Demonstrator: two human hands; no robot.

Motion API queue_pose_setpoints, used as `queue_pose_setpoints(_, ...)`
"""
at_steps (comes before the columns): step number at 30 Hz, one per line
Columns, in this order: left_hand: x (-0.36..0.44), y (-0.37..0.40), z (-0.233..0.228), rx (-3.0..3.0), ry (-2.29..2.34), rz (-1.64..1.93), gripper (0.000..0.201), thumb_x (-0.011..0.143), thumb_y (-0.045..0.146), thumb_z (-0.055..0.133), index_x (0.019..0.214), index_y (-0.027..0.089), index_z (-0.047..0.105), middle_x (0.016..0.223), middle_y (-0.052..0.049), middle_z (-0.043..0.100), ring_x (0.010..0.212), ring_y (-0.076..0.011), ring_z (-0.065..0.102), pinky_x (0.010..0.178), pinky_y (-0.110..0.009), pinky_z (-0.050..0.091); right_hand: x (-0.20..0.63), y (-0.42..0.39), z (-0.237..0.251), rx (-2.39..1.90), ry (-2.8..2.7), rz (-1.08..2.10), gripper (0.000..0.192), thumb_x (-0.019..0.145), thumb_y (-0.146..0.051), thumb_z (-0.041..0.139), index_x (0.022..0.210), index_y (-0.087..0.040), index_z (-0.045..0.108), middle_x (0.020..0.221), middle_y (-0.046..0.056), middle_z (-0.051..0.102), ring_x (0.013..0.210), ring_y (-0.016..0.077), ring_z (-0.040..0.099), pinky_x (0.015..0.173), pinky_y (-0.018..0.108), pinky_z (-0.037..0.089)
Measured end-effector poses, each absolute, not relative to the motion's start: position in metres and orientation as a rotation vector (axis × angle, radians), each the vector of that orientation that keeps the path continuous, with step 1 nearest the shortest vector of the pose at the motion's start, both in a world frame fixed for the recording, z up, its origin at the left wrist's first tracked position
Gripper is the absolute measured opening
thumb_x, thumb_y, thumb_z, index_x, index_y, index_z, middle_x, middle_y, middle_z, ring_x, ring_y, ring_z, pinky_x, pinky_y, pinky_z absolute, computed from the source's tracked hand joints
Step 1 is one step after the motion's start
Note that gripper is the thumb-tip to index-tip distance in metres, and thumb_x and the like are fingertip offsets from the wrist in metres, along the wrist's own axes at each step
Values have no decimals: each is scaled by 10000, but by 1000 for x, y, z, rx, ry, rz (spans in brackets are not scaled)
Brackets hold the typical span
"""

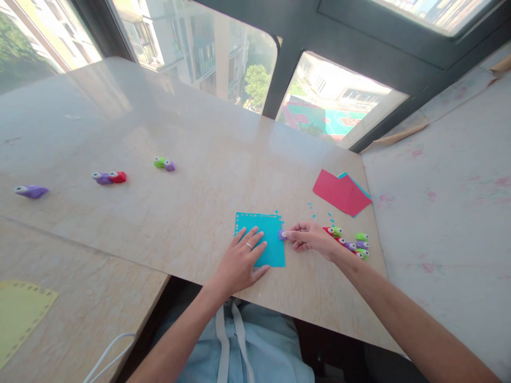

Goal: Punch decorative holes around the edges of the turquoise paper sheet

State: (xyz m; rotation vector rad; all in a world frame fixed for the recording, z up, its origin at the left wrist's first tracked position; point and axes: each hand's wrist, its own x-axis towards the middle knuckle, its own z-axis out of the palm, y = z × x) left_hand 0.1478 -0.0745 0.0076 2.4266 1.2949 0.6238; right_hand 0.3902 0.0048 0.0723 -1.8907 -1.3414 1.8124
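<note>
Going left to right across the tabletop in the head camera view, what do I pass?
Lone purple punch → purple and red punch pair → green and purple punch pair → left hand flat on the teal paper → right hand pinching a small purple punch → red paper stack

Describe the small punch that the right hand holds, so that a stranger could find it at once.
Start at the teal paper square under the left hand. At its right edge the right hand pinches a small purple punch. Unlike the loose punches behind that hand, it touches the paper.
</note>
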Motion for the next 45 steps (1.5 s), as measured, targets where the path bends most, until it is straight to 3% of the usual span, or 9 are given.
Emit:
queue_pose_setpoints(23,148,-72,9,2411,1278,622,458,935,485,463,1292,218,569,1477,-83,475,1427,-258,378,1221,-521,273,381,7,76,-1976,-1276,1815,524,596,-526,871,847,-133,633,849,82,697,660,107,618,600,205,525)
queue_pose_setpoints(36,150,-70,7,2394,1241,591,459,950,478,427,1308,222,556,1494,-77,455,1444,-258,349,1230,-528,248,384,11,75,-1961,-1191,1885,391,644,-406,871,818,-131,654,914,109,722,694,122,644,654,233,556)
queue_pose_setpoints(45,150,-70,8,2377,1243,606,435,948,464,449,1299,236,567,1489,-70,462,1444,-251,350,1230,-514,249,386,15,69,-1975,-1277,1814,416,612,-429,877,769,-128,636,776,69,691,573,98,600,552,218,508)
